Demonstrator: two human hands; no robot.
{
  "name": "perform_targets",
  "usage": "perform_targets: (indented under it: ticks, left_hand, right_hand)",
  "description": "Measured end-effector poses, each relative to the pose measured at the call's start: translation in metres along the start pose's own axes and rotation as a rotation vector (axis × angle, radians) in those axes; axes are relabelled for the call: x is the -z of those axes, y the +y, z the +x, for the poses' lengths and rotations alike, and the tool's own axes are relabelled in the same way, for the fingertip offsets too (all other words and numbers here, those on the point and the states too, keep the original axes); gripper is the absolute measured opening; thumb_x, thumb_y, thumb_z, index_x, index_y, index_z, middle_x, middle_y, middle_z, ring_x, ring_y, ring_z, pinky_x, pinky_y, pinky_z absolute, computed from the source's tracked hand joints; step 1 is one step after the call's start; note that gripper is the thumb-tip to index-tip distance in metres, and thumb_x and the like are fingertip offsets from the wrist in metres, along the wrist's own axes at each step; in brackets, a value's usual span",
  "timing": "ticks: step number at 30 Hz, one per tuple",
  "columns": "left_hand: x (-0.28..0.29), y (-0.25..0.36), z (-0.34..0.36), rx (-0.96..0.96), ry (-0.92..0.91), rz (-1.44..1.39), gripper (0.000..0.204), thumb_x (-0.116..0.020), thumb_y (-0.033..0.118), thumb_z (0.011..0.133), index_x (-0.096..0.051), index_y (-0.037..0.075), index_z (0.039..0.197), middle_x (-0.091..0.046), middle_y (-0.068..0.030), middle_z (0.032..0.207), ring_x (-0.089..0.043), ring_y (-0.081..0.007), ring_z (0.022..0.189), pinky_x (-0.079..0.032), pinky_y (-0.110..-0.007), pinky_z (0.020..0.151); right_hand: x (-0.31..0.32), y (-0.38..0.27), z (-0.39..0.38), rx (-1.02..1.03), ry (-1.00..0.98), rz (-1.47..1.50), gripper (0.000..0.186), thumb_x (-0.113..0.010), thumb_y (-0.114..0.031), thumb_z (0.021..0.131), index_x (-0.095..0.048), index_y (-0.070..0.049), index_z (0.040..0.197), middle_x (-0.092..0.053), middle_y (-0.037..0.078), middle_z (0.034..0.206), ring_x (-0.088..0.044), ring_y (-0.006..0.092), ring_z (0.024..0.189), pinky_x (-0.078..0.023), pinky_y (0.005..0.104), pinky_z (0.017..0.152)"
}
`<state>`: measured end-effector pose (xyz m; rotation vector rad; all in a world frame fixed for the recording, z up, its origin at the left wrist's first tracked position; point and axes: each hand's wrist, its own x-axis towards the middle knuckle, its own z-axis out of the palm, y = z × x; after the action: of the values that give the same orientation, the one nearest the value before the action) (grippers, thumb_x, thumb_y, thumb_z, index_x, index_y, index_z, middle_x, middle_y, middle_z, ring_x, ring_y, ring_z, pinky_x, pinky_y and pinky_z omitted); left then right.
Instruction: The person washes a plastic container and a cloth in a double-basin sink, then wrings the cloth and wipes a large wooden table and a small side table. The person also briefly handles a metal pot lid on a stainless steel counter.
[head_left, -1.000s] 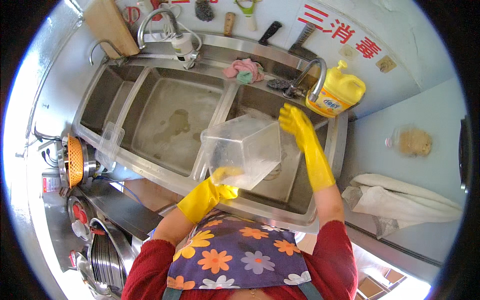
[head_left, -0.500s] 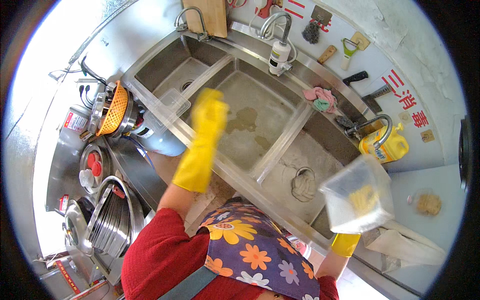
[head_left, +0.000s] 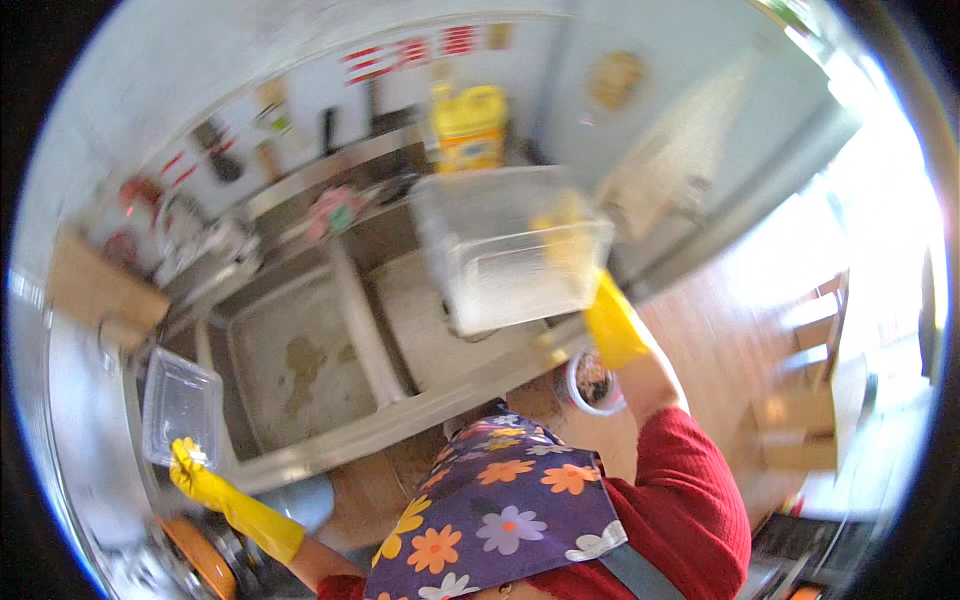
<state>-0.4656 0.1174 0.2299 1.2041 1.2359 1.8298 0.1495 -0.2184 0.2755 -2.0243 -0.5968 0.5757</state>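
L hand moved, now holds 1 clr lid; R hand, 1 tub.

At two o'clock, the right hand shows only vaguely through the blurred box. At eight, I cannot tell if the left hand grips the lid. At four, what the bucket contains is unclear; at six, the lower edge cuts the apron.

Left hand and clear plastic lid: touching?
Touching: the head view shows the left hand gripping the clear plastic lid at its lower edge.
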Motion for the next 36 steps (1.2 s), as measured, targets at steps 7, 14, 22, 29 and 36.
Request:
perform_targets:
  ticks: [7,14,22,29,36]
  left_hand:
    - [-0.261,0.078,-0.090,-0.565,-0.641,0.144,0.017,-0.066,0.012,0.099,-0.071,-0.001,0.109,-0.073,-0.0158,0.106,-0.069,-0.0312,0.099,-0.055,-0.038,0.091]
    - [-0.321,0.119,-0.183,-0.599,-0.931,0.153,0.030,-0.065,0.027,0.102,-0.068,0.002,0.119,-0.070,-0.0127,0.109,-0.064,-0.0233,0.092,-0.052,-0.035,0.082]
    - [-0.309,0.172,-0.434,-1.184,-1.196,-0.191,0.012,-0.068,0.015,0.101,-0.067,0.003,0.101,-0.068,-0.0118,0.097,-0.065,-0.0253,0.086,-0.053,-0.035,0.079]
    - [-0.294,0.166,-0.631,-0.805,-1.504,-0.193,0.008,-0.071,0.010,0.096,-0.067,0.006,0.101,-0.068,-0.0138,0.099,-0.067,-0.0325,0.093,-0.055,-0.040,0.083]
    - [-0.325,0.149,-0.751,-1.079,-1.816,-0.073,0.007,-0.069,0.013,0.095,-0.066,0.008,0.098,-0.068,-0.0139,0.097,-0.065,-0.0372,0.094,-0.053,-0.044,0.084]
  right_hand:
    - [0.034,-0.033,-0.027,-0.050,0.226,0.341,0.057,-0.060,-0.059,0.098,-0.072,-0.007,0.117,-0.074,0.010,0.105,-0.068,0.0242,0.092,-0.053,0.0353,0.082]
    - [0.140,0.056,-0.113,0.164,0.340,0.959,0.051,-0.058,-0.052,0.100,-0.068,-0.005,0.116,-0.070,0.008,0.094,-0.061,0.0179,0.076,-0.051,0.0325,0.067]
    - [0.241,0.292,-0.252,0.167,0.815,1.497,0.054,-0.059,-0.059,0.099,-0.071,-0.007,0.103,-0.059,0.001,0.071,-0.057,0.0135,0.057,-0.050,0.0298,0.051]
    - [0.286,0.447,-0.371,-0.192,1.310,1.094,0.060,-0.056,-0.067,0.097,-0.073,-0.010,0.092,-0.052,-0.001,0.062,-0.052,0.0136,0.050,-0.041,0.0302,0.044]
    - [0.371,0.479,-0.513,-0.349,1.424,1.392,0.075,-0.055,-0.080,0.090,-0.070,-0.008,0.101,-0.057,-0.001,0.068,-0.049,0.0108,0.051,-0.042,0.0289,0.047]
